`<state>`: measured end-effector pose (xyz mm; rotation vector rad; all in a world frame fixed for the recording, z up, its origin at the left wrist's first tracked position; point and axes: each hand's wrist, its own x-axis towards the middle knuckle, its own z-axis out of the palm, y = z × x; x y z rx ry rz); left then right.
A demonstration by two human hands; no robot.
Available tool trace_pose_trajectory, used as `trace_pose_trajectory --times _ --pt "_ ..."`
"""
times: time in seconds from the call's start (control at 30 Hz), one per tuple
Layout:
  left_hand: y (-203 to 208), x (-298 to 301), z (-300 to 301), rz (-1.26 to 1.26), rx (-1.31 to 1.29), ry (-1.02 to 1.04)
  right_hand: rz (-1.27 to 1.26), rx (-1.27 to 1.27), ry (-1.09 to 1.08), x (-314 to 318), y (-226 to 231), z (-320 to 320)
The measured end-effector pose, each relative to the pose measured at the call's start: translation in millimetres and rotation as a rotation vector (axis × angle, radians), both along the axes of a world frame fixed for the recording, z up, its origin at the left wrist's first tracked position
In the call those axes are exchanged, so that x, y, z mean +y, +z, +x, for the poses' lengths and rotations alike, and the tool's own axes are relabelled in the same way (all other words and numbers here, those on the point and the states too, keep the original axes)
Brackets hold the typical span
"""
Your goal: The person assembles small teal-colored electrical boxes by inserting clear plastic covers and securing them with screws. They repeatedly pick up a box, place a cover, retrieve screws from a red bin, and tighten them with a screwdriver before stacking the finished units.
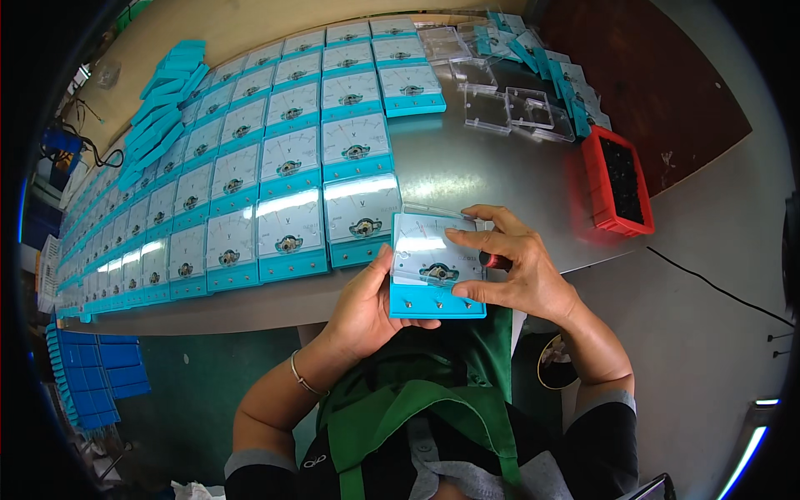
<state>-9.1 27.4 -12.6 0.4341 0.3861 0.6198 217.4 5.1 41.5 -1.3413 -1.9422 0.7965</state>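
My left hand (363, 305) grips a turquoise panel meter (438, 302) by its left side and from beneath, in front of the table edge. The meter has a white dial, a small mechanism below it and several studs along the near strip. A clear plastic cover (427, 210) lies over the dial, slightly askew, its far edge beyond the base. My right hand (527, 265) is closed around the cover's right side, fingers on top and thumb near the lower right corner. A short red and black handle (495, 261) sticks out from inside that hand; its other end is hidden.
Rows of similar meters (288, 225) cover the left of the metal table (433, 171). More turquoise pieces (158, 117) are stacked on them. Loose clear covers (508, 110) lie at the back right, beside piled meters (575, 92). A red bin (597, 179) with dark contents stands at the right.
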Motion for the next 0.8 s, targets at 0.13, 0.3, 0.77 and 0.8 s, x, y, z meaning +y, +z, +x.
trace_pose_trajectory --times 0.13,0.3,0.77,0.8 --pt "-1.5 -0.2 -1.7 -0.009 0.052 0.009 -0.014 0.006 0.025 2.8 -3.1 -0.4" --pt "10.2 -6.6 7.2 0.112 0.064 0.062 0.016 -0.051 0.073 1.8 -3.9 -1.1" --pt "13.2 -23.8 13.1 0.286 0.052 0.059 -0.132 0.557 -0.011 -40.9 -53.2 -15.9" --pt "12.8 -24.5 12.8 0.282 0.056 0.047 -0.148 0.591 -0.047 -42.5 -50.3 -21.5"
